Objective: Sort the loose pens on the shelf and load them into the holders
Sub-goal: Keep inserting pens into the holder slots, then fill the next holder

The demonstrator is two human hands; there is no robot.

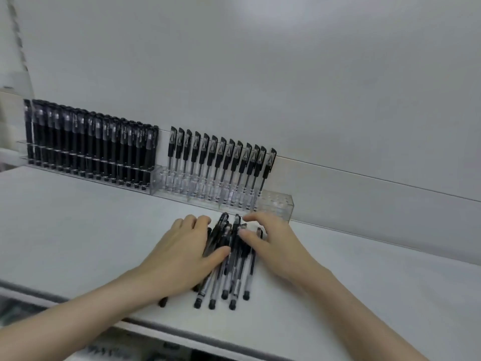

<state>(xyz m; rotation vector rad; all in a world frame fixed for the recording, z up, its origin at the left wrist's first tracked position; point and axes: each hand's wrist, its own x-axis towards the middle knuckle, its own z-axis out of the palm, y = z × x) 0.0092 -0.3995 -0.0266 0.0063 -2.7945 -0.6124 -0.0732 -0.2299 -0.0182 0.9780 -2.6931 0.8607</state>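
A pile of several loose black pens (229,272) lies on the white shelf (78,230), caps pointing away from me. My left hand (182,254) rests flat on the pile's left side, thumb across the pens. My right hand (270,243) touches the pile's right side, its fingertips on the caps. Against the back wall a clear holder (161,183) on the left is packed with dark pens (91,144). A second clear holder (276,205) to its right carries a row of clear-barrelled pens with black caps (221,162); its right end is empty.
The shelf's front edge (208,340) runs close below my forearms, with blurred goods on a lower level underneath. A plain white wall stands behind the holders. Bare shelf surface stretches left and right of the pile.
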